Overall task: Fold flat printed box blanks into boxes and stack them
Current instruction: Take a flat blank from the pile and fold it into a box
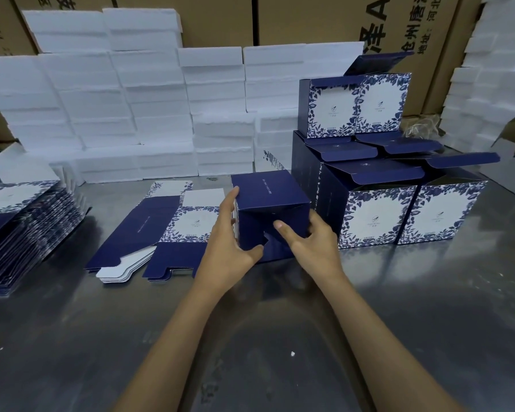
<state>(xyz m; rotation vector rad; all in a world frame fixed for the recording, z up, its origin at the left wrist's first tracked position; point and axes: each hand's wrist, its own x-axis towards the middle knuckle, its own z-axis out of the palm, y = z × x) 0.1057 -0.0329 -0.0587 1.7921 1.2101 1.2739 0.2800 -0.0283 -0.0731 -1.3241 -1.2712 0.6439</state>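
Both hands, left (231,233) and right (311,243), grip the box (269,203) on its side, so the bottom flaps face up for tucking.

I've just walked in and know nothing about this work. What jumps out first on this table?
Dead centre, two hands, the left hand and the right hand, grip a dark blue box that is being folded up on the steel table. To its right stands a stack of finished boxes with blue leaf borders and open lids. Flat blanks lie to the left, with white foam blocks piled behind.
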